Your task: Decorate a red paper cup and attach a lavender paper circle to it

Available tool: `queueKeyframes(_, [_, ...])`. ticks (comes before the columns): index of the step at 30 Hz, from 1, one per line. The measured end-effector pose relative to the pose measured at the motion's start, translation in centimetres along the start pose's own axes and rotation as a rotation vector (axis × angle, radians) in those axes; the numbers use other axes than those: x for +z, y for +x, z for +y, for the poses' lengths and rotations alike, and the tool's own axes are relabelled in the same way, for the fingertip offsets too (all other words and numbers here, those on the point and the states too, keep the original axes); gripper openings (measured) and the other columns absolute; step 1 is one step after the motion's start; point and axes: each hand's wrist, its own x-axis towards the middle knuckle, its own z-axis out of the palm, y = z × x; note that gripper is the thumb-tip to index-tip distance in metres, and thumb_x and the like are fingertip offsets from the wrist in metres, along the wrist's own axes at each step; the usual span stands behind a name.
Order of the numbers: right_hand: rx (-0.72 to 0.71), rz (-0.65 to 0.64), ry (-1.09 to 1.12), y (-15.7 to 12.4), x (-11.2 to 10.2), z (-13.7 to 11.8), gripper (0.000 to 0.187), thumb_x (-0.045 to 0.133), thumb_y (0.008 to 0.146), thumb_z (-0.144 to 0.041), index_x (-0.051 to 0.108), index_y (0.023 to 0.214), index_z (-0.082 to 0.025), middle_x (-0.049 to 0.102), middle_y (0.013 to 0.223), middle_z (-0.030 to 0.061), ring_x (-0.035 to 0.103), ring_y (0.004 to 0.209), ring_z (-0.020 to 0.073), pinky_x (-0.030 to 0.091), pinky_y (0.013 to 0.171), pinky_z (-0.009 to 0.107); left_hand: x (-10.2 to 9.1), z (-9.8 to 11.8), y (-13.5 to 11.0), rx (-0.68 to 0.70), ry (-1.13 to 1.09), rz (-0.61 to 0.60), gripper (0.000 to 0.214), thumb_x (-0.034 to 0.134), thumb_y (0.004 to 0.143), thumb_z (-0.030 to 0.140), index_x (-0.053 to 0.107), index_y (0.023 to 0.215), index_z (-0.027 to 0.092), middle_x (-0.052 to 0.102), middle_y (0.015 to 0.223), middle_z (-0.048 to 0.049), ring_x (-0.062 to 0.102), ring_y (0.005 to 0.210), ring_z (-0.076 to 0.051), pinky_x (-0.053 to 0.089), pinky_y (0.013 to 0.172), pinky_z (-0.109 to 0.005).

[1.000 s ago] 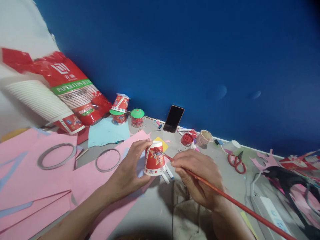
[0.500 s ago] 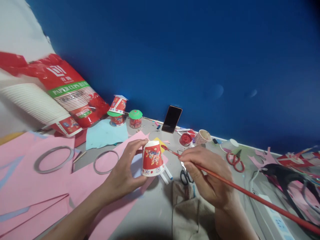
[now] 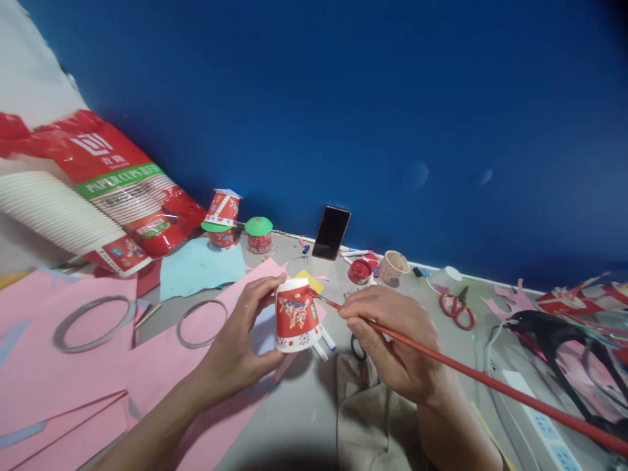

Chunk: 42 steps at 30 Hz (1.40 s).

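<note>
My left hand (image 3: 245,330) grips a red paper cup (image 3: 297,314) with a printed figure and a flowered white band, its base turned up. Fingers rest at its top left edge and the thumb at its lower left. My right hand (image 3: 392,333) is closed round a long red-handled paintbrush (image 3: 456,363). The brush's reddish tip meets the cup's upper right side, or is just in front of it. Behind the hands stands a small pot of red paint (image 3: 360,271). White marker pens (image 3: 324,343) lie just behind the cup's lower right.
Pink paper sheets (image 3: 93,386) and tape rings (image 3: 93,324) cover the left side. Farther back are a paper cup bag (image 3: 122,183), decorated cups (image 3: 258,234) and a propped phone (image 3: 331,232). At right lie red-handled scissors (image 3: 457,309), a power strip (image 3: 540,418) and a black-framed object (image 3: 554,347).
The brush tip has moved left from beside the cup to its upper right side. My left hand still holds the cup, now slightly lower and tilted in view. The whole view has shifted slightly.
</note>
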Motion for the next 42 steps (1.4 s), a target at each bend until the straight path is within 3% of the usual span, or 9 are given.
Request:
queueKeyframes(7, [0.034,-0.057,0.119,-0.2,-0.5,-1.2,0.012,0.062,0.105,-0.013,0.072,0.102,-0.020,0.078,0.087,0.0032,0.074,0.080,0.0167,0.059,0.075,0.031,0.0,0.0,-0.2,0.004,0.034,-0.003,0.086,0.074,0.085,0.013,0.040,0.161,0.037,0.049,0.165,-0.0121,0.046,0.159,-0.036,0.049,0.129,-0.057])
queueKeyframes(14, [0.007,0.045,0.077,0.0,-0.4,-0.6,0.012,0.064,0.103,-0.012,0.073,0.104,-0.020,0.082,0.092,0.0041,0.077,0.083,0.0181,0.062,0.079,0.032,0.0,-0.1,-0.3,-0.013,0.000,-0.017,0.084,0.076,0.085,0.014,0.044,0.159,0.037,0.049,0.165,-0.0112,0.047,0.159,-0.036,0.046,0.131,-0.056])
queueKeyframes(17, [0.009,0.032,0.065,0.1,-0.4,-0.4,0.012,0.063,0.104,-0.012,0.073,0.103,-0.019,0.081,0.092,0.0042,0.077,0.084,0.0178,0.061,0.079,0.031,-0.1,0.0,-0.4,-0.052,-0.074,-0.032,0.085,0.075,0.083,0.010,0.046,0.158,0.038,0.049,0.165,-0.0101,0.050,0.158,-0.036,0.044,0.132,-0.055])
queueKeyframes(21, [0.034,-0.041,0.068,0.1,-1.0,-0.8,0.012,0.062,0.103,-0.013,0.071,0.098,-0.020,0.077,0.085,0.0027,0.074,0.077,0.0171,0.057,0.070,0.030,-0.2,0.2,-0.3,-0.085,-0.141,-0.032,0.087,0.076,0.081,0.011,0.047,0.157,0.043,0.049,0.165,-0.0081,0.053,0.156,-0.036,0.045,0.131,-0.054])
queueKeyframes(23, [0.056,-0.008,0.072,0.0,-1.3,-1.0,0.014,0.062,0.102,-0.012,0.070,0.096,-0.021,0.076,0.082,0.0012,0.073,0.074,0.0164,0.057,0.069,0.030,-0.3,0.3,-0.2,-0.077,-0.146,-0.028,0.088,0.077,0.082,0.012,0.046,0.158,0.045,0.049,0.166,-0.0071,0.054,0.156,-0.036,0.047,0.130,-0.054])
queueKeyframes(28, [0.073,0.130,0.070,-0.2,-1.7,-1.1,0.019,0.063,0.099,-0.006,0.071,0.100,-0.023,0.078,0.085,-0.0004,0.076,0.078,0.0162,0.060,0.072,0.029,-0.3,0.2,-0.1,-0.016,-0.013,-0.016,0.086,0.076,0.085,0.016,0.043,0.159,0.042,0.051,0.162,-0.0094,0.052,0.155,-0.036,0.053,0.125,-0.055])
queueKeyframes(32, [0.017,0.098,0.066,0.0,-1.4,-1.2,0.015,0.064,0.099,-0.008,0.071,0.097,-0.021,0.077,0.082,0.0000,0.076,0.077,0.0160,0.060,0.073,0.029,-0.1,-0.1,-0.2,0.045,0.116,0.032,0.083,0.080,0.083,0.022,0.045,0.157,0.037,0.056,0.149,-0.0110,0.060,0.140,-0.035,0.063,0.110,-0.052])
queueKeyframes(36, [0.007,0.054,0.086,0.0,-0.4,-1.3,0.013,0.062,0.102,-0.012,0.069,0.096,-0.021,0.075,0.080,-0.0007,0.074,0.073,0.0148,0.058,0.071,0.028,0.2,-0.3,-0.2,0.100,0.229,0.085,0.085,0.086,0.079,0.027,0.047,0.155,0.032,0.059,0.143,-0.0114,0.059,0.135,-0.036,0.058,0.113,-0.057])
queueKeyframes(42, [-0.012,-0.042,0.076,-0.5,0.7,-0.8,0.009,0.063,0.104,-0.015,0.069,0.100,-0.020,0.078,0.087,0.0023,0.074,0.078,0.0161,0.057,0.073,0.030,0.4,-0.2,-0.3,0.148,0.300,0.065,0.093,0.090,0.078,0.030,0.044,0.159,0.030,0.057,0.138,-0.0129,0.058,0.129,-0.037,0.055,0.111,-0.056])
